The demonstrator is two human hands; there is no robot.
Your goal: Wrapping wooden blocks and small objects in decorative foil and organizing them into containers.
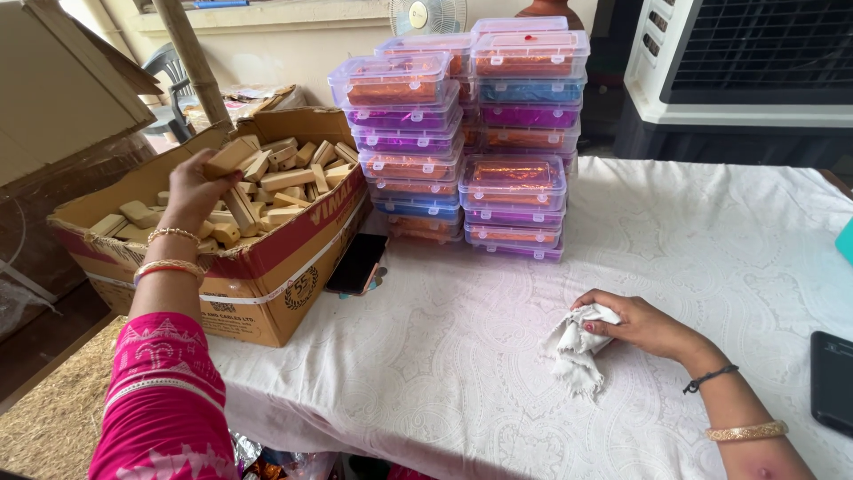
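Observation:
My left hand (197,187) reaches into an open cardboard box (267,267) at the table's left side and grips a tan wooden block (229,157) above the heap of similar blocks (284,173). My right hand (633,324) rests on the white patterned tablecloth (444,356), fingers closed on a crumpled white cloth (576,347). Bangles sit on both wrists, and a pink sleeve covers my left upper arm.
Stacks of clear lidded plastic boxes (462,133) with orange, purple and blue foil contents stand at the back centre. A phone (357,264) leans against the cardboard box. Another dark phone (832,380) lies at the right edge. An air cooler (746,62) stands behind.

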